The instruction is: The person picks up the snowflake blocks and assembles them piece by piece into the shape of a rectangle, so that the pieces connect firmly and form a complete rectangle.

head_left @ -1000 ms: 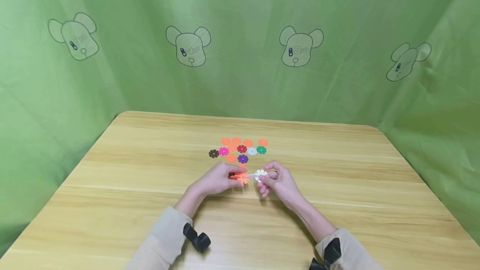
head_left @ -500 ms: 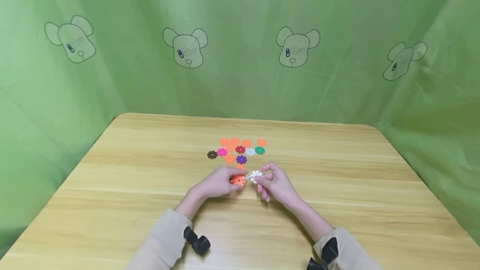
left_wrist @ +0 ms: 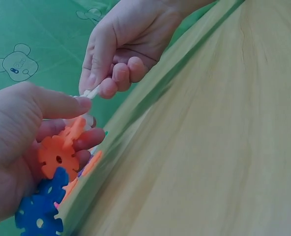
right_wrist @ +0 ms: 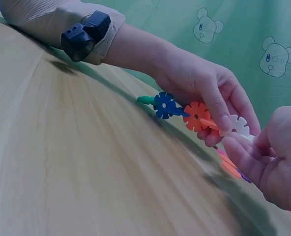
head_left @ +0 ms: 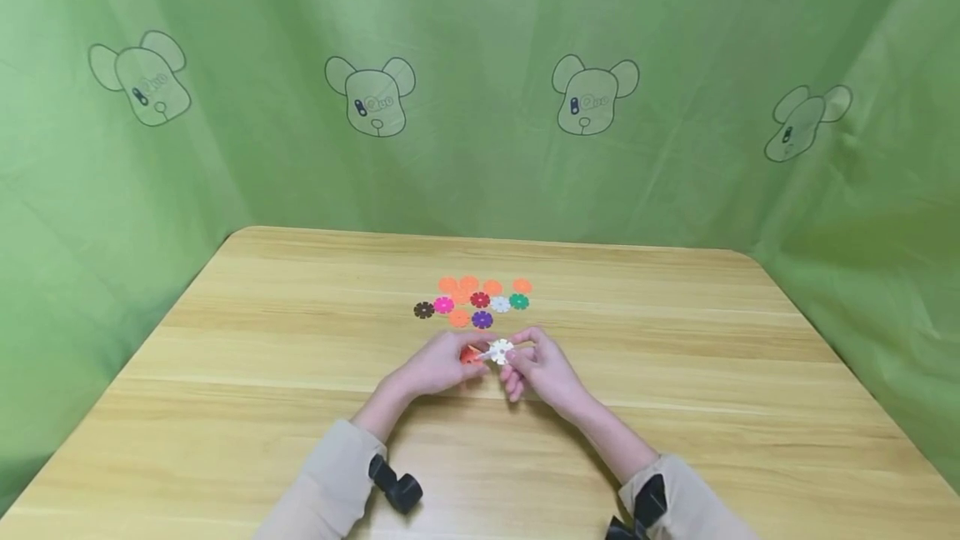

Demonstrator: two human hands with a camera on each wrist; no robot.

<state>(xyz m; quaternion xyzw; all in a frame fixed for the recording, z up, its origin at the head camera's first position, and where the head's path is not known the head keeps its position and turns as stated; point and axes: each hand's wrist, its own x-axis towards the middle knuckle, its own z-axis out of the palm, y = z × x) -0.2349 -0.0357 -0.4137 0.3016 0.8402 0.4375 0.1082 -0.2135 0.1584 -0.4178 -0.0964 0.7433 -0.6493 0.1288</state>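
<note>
Slotted plastic snowflake discs form a chain between the two hands. In the right wrist view its parts run from a green disc (right_wrist: 145,100) through a blue disc (right_wrist: 164,105) and an orange disc (right_wrist: 196,116) to a white disc (right_wrist: 236,125). My left hand (head_left: 435,363) holds the chain at its orange and white part, with the thumb on the white. Blue discs (left_wrist: 40,216) hang below that palm in the left wrist view. My right hand (head_left: 551,373) pinches the white end (head_left: 501,351) between thumb and fingers, close to the left fingertips.
Loose discs lie flat on the wooden table (head_left: 300,315) beyond the hands: several orange ones (head_left: 468,282), a brown one (head_left: 423,310), a pink one (head_left: 443,305), a red one (head_left: 480,299), a purple one (head_left: 482,320) and a green one (head_left: 519,302). A green curtain (head_left: 480,182) surrounds the table.
My right hand and the white discs have moved left, nearer my left hand. The orange discs have turned and sit further behind the left fingers.
</note>
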